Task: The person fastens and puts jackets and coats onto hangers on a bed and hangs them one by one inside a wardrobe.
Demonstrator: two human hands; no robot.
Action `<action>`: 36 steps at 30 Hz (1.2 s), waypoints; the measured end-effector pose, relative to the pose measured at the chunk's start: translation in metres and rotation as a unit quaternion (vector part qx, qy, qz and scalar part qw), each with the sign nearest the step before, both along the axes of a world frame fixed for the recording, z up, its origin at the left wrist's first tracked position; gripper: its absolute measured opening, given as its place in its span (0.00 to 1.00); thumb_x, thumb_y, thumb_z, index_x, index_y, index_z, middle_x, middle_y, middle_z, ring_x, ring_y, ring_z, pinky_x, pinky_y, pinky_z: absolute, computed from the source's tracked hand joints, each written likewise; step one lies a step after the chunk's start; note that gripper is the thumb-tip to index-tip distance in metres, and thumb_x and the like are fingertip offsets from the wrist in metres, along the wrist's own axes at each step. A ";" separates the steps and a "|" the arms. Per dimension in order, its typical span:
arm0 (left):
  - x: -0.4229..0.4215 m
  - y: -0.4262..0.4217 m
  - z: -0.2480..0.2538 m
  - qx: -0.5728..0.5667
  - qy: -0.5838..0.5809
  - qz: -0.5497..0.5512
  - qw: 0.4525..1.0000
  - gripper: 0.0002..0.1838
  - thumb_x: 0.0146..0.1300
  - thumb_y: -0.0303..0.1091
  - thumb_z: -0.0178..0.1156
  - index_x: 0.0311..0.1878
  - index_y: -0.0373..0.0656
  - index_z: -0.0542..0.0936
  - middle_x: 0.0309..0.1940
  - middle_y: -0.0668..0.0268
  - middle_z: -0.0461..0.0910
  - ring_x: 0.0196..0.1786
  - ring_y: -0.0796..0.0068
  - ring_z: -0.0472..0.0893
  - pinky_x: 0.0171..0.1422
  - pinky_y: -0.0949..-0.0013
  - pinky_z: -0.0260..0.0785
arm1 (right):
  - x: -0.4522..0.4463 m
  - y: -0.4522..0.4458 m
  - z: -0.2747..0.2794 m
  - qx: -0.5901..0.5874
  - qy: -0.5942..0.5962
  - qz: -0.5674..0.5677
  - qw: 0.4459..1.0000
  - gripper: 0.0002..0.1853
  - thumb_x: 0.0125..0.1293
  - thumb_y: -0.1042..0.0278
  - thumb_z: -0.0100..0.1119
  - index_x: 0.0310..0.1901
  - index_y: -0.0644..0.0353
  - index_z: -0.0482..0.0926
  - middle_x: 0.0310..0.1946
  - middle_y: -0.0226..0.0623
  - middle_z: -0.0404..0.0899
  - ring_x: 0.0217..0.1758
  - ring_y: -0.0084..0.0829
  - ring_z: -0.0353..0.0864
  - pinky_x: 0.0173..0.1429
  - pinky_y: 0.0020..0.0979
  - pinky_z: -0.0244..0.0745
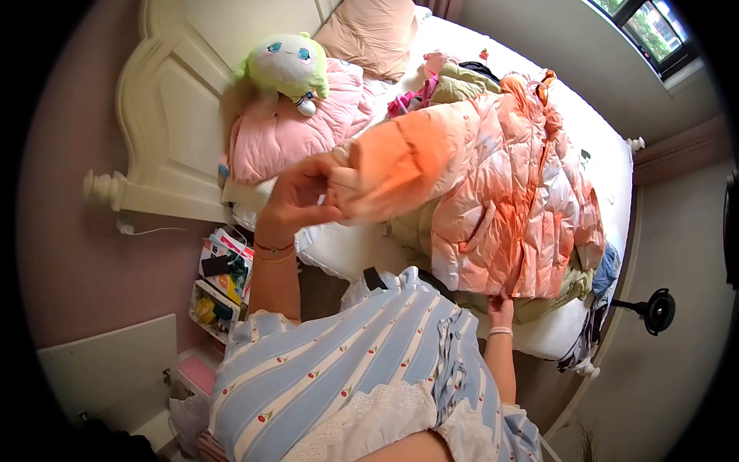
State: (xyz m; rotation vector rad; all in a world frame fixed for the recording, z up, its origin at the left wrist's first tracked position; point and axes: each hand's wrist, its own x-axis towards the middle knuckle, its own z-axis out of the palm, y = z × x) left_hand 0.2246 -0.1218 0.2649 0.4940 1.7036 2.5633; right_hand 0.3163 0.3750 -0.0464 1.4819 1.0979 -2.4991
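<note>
An orange and pale pink puffer jacket lies spread on the bed, front side up, over other clothes. Pinched at the cuff by my left hand, its sleeve is lifted and stretched toward the headboard side; the sleeve end is slightly blurred. At the jacket's bottom hem, my right hand has its fingers tucked under the edge, partly hidden by the fabric. Olive-green clothing shows beneath the hem.
A green plush toy sits on a folded pink quilt by the white headboard. Beside them lies a beige pillow. More clothes are piled behind the jacket. Books fill a bedside stand. A black round-headed stand is at right.
</note>
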 end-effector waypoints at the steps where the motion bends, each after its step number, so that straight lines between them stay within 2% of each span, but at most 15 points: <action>1: -0.003 0.006 0.004 -0.032 0.031 -0.033 0.998 0.22 0.47 0.21 0.69 0.46 0.37 0.73 0.40 0.68 0.72 0.42 0.80 0.72 0.50 0.73 0.66 | -0.001 0.001 -0.001 0.002 0.001 0.002 1.000 0.04 0.61 0.66 0.62 0.33 0.53 0.76 0.20 0.26 0.74 0.23 0.26 0.74 0.27 0.27 0.69; 4: -0.009 0.031 0.019 -0.039 0.065 -0.077 0.994 0.17 0.49 0.19 0.67 0.42 0.37 0.74 0.39 0.67 0.72 0.41 0.79 0.72 0.48 0.75 0.65 | 0.002 0.000 0.000 -0.022 0.007 0.020 1.000 0.03 0.64 0.66 0.58 0.33 0.51 0.76 0.22 0.25 0.77 0.24 0.25 0.76 0.27 0.27 0.69; 6: -0.013 0.043 0.024 -0.034 0.112 -0.111 0.987 0.10 0.50 0.17 0.64 0.34 0.38 0.74 0.38 0.66 0.71 0.39 0.79 0.72 0.45 0.77 0.65 | 0.005 -0.002 0.004 -0.009 0.003 0.024 1.000 0.04 0.64 0.65 0.58 0.33 0.51 0.76 0.22 0.26 0.77 0.25 0.25 0.76 0.27 0.27 0.69; 10: -0.022 0.058 0.019 -0.008 0.126 -0.131 0.983 0.08 0.50 0.17 0.63 0.27 0.38 0.73 0.37 0.65 0.71 0.38 0.79 0.72 0.44 0.78 0.65 | 0.012 -0.007 0.005 0.004 -0.012 0.025 1.000 0.07 0.64 0.62 0.60 0.33 0.53 0.76 0.21 0.27 0.75 0.24 0.25 0.73 0.28 0.26 0.71; 12: -0.023 0.064 0.015 0.038 0.073 -0.128 0.988 0.09 0.49 0.18 0.64 0.25 0.39 0.73 0.34 0.66 0.71 0.37 0.78 0.72 0.44 0.77 0.65 | 0.017 -0.006 0.000 -0.003 -0.035 0.012 0.999 0.08 0.64 0.59 0.60 0.33 0.53 0.76 0.24 0.29 0.76 0.25 0.25 0.74 0.28 0.26 0.70; 16: -0.026 0.064 0.011 -0.001 0.118 -0.135 0.984 0.10 0.47 0.18 0.65 0.25 0.40 0.72 0.30 0.67 0.71 0.37 0.78 0.71 0.44 0.77 0.65 | 0.024 -0.018 0.009 -0.007 -0.037 -0.008 0.999 0.07 0.65 0.63 0.57 0.33 0.54 0.76 0.23 0.29 0.75 0.24 0.26 0.73 0.28 0.27 0.70; 19: -0.019 0.052 0.006 0.008 0.027 -0.033 0.999 0.12 0.46 0.21 0.66 0.24 0.41 0.69 0.29 0.67 0.70 0.36 0.75 0.75 0.42 0.74 0.71 | 0.038 -0.017 -0.006 0.017 -0.079 -0.017 0.997 0.05 0.66 0.68 0.52 0.33 0.56 0.76 0.23 0.30 0.75 0.24 0.27 0.72 0.28 0.29 0.70; 22: -0.023 0.026 -0.002 0.040 -0.036 0.030 0.998 0.10 0.50 0.18 0.58 0.28 0.42 0.68 0.29 0.63 0.74 0.35 0.74 0.76 0.40 0.74 0.70 | 0.054 -0.017 -0.016 -0.006 -0.120 0.007 0.993 0.07 0.64 0.70 0.48 0.34 0.54 0.78 0.26 0.30 0.78 0.27 0.28 0.74 0.31 0.32 0.71; 24: -0.027 0.023 -0.008 -0.099 -0.047 0.263 0.958 0.07 0.56 0.17 0.56 0.32 0.40 0.70 0.32 0.67 0.76 0.36 0.79 0.75 0.43 0.77 0.66 | 0.061 -0.014 -0.022 0.001 -0.133 -0.010 0.991 0.07 0.64 0.69 0.47 0.34 0.55 0.77 0.25 0.31 0.77 0.27 0.28 0.74 0.31 0.32 0.71; 25: -0.033 0.008 -0.029 -0.181 -0.015 0.324 0.928 0.05 0.56 0.19 0.58 0.34 0.38 0.72 0.31 0.70 0.75 0.36 0.81 0.73 0.43 0.77 0.67 | 0.065 -0.014 -0.023 0.006 -0.149 -0.005 0.989 0.07 0.64 0.68 0.47 0.34 0.55 0.77 0.25 0.32 0.77 0.27 0.28 0.74 0.31 0.32 0.72; 27: -0.037 -0.010 -0.055 -0.385 0.041 0.437 0.812 0.03 0.58 0.23 0.59 0.35 0.37 0.75 0.30 0.71 0.74 0.34 0.82 0.72 0.42 0.77 0.67 | 0.069 -0.014 -0.024 0.009 -0.146 -0.029 0.989 0.08 0.65 0.68 0.45 0.34 0.57 0.76 0.25 0.34 0.76 0.27 0.29 0.73 0.31 0.32 0.72; 30: -0.039 0.007 -0.055 -0.425 0.025 0.424 0.799 0.03 0.60 0.24 0.59 0.35 0.37 0.75 0.30 0.70 0.75 0.33 0.82 0.72 0.41 0.77 0.67 | 0.070 -0.007 -0.027 0.017 -0.109 -0.061 0.992 0.09 0.64 0.67 0.44 0.35 0.57 0.76 0.25 0.34 0.76 0.26 0.31 0.72 0.32 0.34 0.72; 32: -0.047 0.020 -0.061 -0.341 0.005 0.355 0.870 0.03 0.61 0.26 0.58 0.36 0.37 0.75 0.30 0.70 0.75 0.33 0.82 0.72 0.40 0.77 0.67 | 0.056 0.000 -0.029 0.014 -0.036 -0.145 0.989 0.09 0.64 0.64 0.46 0.35 0.56 0.76 0.26 0.33 0.76 0.27 0.31 0.73 0.32 0.34 0.72; 33: -0.052 0.028 -0.063 -0.340 0.012 0.346 0.874 0.03 0.61 0.26 0.58 0.36 0.37 0.75 0.30 0.70 0.75 0.33 0.82 0.72 0.40 0.77 0.67 | 0.046 0.005 -0.025 -0.005 -0.002 -0.185 0.983 0.10 0.65 0.59 0.49 0.35 0.55 0.76 0.26 0.33 0.76 0.27 0.30 0.72 0.33 0.33 0.72; 36: -0.060 0.047 -0.060 -0.385 0.021 0.286 0.877 0.04 0.63 0.28 0.57 0.39 0.38 0.76 0.31 0.70 0.75 0.34 0.82 0.72 0.39 0.77 0.66 | 0.003 -0.020 0.080 -0.042 0.092 -0.219 0.970 0.13 0.65 0.53 0.53 0.34 0.54 0.76 0.26 0.31 0.77 0.26 0.26 0.72 0.32 0.30 0.72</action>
